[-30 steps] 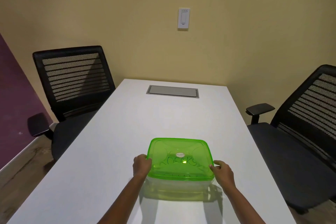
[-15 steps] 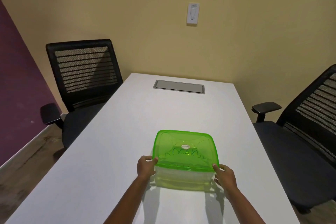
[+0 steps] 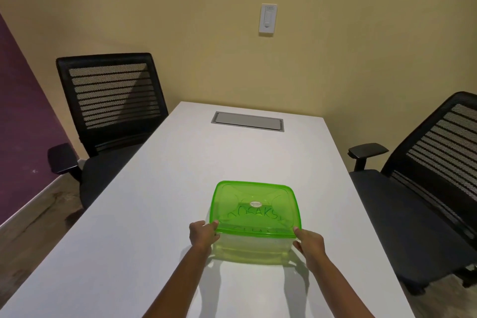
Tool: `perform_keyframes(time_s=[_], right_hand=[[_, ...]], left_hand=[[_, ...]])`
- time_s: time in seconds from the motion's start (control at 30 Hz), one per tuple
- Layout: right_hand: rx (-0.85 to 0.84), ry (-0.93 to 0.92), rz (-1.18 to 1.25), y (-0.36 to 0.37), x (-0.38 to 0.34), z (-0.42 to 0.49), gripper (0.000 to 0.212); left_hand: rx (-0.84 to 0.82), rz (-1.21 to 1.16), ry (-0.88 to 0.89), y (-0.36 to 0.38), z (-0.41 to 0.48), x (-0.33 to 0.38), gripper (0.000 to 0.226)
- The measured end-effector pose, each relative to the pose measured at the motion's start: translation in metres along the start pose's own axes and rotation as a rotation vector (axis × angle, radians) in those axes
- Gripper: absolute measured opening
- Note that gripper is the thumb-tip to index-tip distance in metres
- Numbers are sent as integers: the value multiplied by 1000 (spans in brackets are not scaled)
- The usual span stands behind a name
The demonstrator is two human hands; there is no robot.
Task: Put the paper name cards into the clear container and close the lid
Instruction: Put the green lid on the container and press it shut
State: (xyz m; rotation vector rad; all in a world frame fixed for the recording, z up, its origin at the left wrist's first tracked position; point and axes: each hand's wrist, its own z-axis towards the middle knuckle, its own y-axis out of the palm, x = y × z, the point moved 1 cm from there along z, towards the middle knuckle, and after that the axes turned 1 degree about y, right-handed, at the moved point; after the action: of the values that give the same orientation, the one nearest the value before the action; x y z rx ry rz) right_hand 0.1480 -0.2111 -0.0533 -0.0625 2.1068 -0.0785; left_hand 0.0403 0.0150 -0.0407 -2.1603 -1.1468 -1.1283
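Observation:
A clear container (image 3: 254,248) with a translucent green lid (image 3: 255,208) stands on the white table (image 3: 154,214), near the front edge. The lid lies flat on the container. Handwriting on paper inside shows faintly through the lid. My left hand (image 3: 202,235) grips the near left corner of lid and container, thumb on the lid's rim. My right hand (image 3: 308,241) holds the near right corner the same way.
A black mesh office chair (image 3: 111,100) stands at the table's left side and another (image 3: 436,162) at the right. A grey cable hatch (image 3: 247,121) is set into the far end of the table. A wall switch (image 3: 268,19) hangs above.
The camera view has shifted, so the box sits further right in the frame. Both hands have slid back along the box to its near corners. The lid stays on.

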Motion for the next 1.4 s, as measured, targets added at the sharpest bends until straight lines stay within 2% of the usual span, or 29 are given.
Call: perform_keyframes(time_s=[0.13,0.27,0.37,0.43,0.53,0.63,0.8,0.93,1.0,1.07,1.17,1.27,1.33,1.4], right_hand=[[20,34,17,0,-3,-1,23],[33,49,-14,2,-5,-2,31],[32,54,-21,2,-6,-2,22],[37,70,-8,1,-7,-3,27],[54,115,25,2,-11,-4,20],[74,126,31,5,-18,-6,33],[22,174,20,8,-26,-9,35],[-6,194,102,4,-27,-15,25],[-36,214,163,0,-23,-18,22],[-65,223,218,-2,-20,-22,22],[-75,227,240,-1,-19,-27,14],[-75,228,245,-1,-22,-29,29],[-77,234,242,-2,-21,-29,42],[-78,239,247,-2,-20,-29,47]], left_hand=[[-36,-30,-50,-1,4,0,33],[-15,-36,-68,0,6,-1,17],[0,-22,-70,1,4,1,32],[4,2,-64,2,5,3,36],[6,21,-77,3,3,4,36],[-10,13,-89,3,0,5,35],[-24,-24,-86,1,-3,7,35],[-36,-46,-75,1,-5,7,35],[-23,-87,-84,0,-7,6,30],[15,-123,-90,2,-12,0,14],[13,-247,-128,11,-25,-13,18],[-99,-356,-196,30,-40,-23,44],[-185,-350,-252,48,-49,-29,49],[-243,-317,-294,66,-56,-34,51]])
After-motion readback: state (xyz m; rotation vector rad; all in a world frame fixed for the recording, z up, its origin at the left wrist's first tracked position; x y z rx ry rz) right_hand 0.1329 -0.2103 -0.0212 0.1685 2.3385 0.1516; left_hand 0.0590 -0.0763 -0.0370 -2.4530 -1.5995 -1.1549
